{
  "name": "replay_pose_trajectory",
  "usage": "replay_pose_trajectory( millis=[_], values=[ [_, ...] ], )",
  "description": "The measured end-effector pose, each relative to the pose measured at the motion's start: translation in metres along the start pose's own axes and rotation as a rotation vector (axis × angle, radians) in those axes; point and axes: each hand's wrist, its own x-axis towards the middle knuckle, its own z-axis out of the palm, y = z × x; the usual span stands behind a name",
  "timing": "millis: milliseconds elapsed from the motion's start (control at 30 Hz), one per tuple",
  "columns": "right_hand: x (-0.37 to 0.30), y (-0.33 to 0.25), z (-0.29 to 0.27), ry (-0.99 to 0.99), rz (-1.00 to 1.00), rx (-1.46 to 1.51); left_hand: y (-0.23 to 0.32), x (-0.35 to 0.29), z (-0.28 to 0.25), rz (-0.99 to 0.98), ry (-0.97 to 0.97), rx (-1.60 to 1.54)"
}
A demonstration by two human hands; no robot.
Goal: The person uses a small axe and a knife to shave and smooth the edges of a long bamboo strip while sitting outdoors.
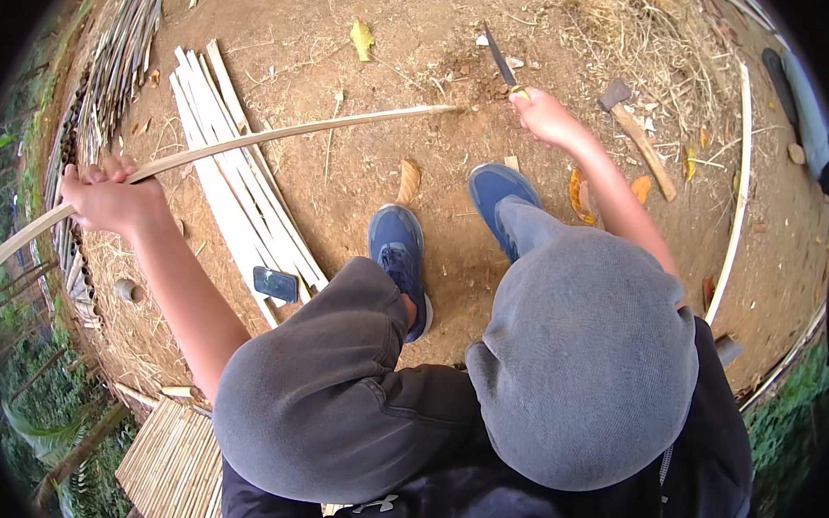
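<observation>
My left hand (118,192), out at the far left, is closed round a long, pale strip of split bamboo (309,129). The strip slants across in front of me, and its far tip ends over the bare dirt near the middle. My right hand (541,116) grips the handle of a knife (498,57), whose dark blade points away and to the left, apart from the strip. Beneath the strip, on the ground, lies a bundle of pale split strips (236,179). On the near end of that bundle rests a dark phone (275,285).
A hatchet (638,135) with a wooden handle lies right of my right hand. Thin sticks (120,61) are piled at the far left. A long pale strip (738,196) lies at the right. Another person's leg (807,111) shows at the right edge. A slatted bamboo surface (174,462) is beside me.
</observation>
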Motion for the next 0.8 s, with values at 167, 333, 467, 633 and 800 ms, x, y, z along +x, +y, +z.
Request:
replay_pose_trajectory(
  millis=[167,333,467,633,800],
  values=[
    [-0.001,0.019,0.023,0.049,-0.138,-0.331,0.001,-0.008,-0.032,0.067,-0.095,-0.074],
    [-0.004,0.028,0.045,0.017,-0.157,-0.332,-0.017,0.011,-0.052,0.048,-0.084,-0.178],
    [-0.017,0.022,0.065,-0.009,-0.149,-0.382,-0.027,0.004,-0.051,0.031,-0.006,-0.112],
    [-0.02,-0.004,0.084,-0.04,-0.183,-0.405,-0.033,0.017,-0.059,0.066,0.044,0.002],
    [0.009,-0.003,0.092,-0.034,-0.18,-0.449,-0.036,0.006,-0.04,0.062,0.103,-0.019]
  ],
)
